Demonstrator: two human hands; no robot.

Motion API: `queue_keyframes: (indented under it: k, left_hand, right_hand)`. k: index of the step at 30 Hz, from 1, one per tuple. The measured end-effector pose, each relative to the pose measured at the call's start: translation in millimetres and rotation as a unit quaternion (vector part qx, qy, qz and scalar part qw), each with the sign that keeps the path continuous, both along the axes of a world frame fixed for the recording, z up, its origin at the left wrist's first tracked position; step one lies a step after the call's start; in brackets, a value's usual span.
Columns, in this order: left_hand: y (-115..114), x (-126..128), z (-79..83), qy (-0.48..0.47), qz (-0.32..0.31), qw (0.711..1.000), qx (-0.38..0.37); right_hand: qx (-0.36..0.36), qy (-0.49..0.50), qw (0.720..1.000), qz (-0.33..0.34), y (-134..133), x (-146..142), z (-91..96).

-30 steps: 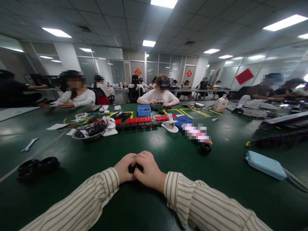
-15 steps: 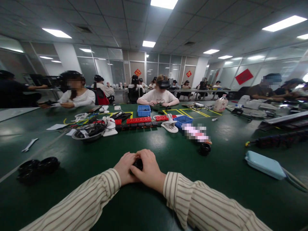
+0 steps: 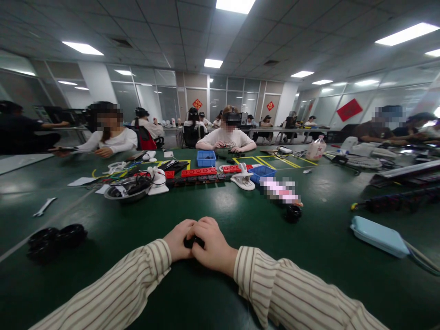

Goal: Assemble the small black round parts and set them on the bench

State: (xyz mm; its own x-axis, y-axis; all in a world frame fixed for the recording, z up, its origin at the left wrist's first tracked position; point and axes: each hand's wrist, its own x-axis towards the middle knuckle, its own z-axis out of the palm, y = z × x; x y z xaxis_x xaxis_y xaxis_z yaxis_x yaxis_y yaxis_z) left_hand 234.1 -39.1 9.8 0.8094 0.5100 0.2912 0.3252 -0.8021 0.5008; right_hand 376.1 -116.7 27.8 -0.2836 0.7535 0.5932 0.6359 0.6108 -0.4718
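Note:
My left hand (image 3: 178, 240) and my right hand (image 3: 213, 246) are pressed together on the green table (image 3: 240, 220), just in front of me. Both are closed around a small black object (image 3: 193, 240), of which only a dark sliver shows between the fingers. Its shape is mostly hidden. Striped sleeves cover both forearms. A small black round part (image 3: 293, 212) lies to the right, beyond my right hand.
Black round parts (image 3: 55, 238) and a wrench (image 3: 43, 207) lie at left. A metal bowl (image 3: 127, 189), red strips (image 3: 198, 172), blue bins (image 3: 206, 158) and white clamps (image 3: 243, 178) sit mid-table. A light blue case (image 3: 378, 234) lies right. Several people sit around the table.
My right fingers shifted slightly over the black object, uncovering it a little and then closing over it again. My hands stayed in the same place.

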Motion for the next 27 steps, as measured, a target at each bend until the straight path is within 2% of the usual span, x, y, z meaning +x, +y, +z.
queue_keyframes:
  k: [4,11,15,27]
  left_hand:
    - [-0.3,0.0,-1.6,-0.009,0.003,1.0,0.009]
    - [-2.9,3.1,-3.0,0.031,0.044,0.994,0.093]
    - [-2.7,2.9,-2.3,0.017,0.038,0.996,0.085]
    - [1.3,-0.1,-4.8,-0.006,-0.011,1.0,0.026]
  right_hand:
    - [0.009,0.013,1.0,-0.008,-3.0,0.3,1.8]
    - [-0.005,0.009,0.997,-0.077,-0.7,-0.4,0.0]
    - [-0.02,-0.015,0.996,-0.088,3.1,-0.5,-1.9]
    - [0.016,0.002,1.0,0.022,2.5,0.6,-1.0]
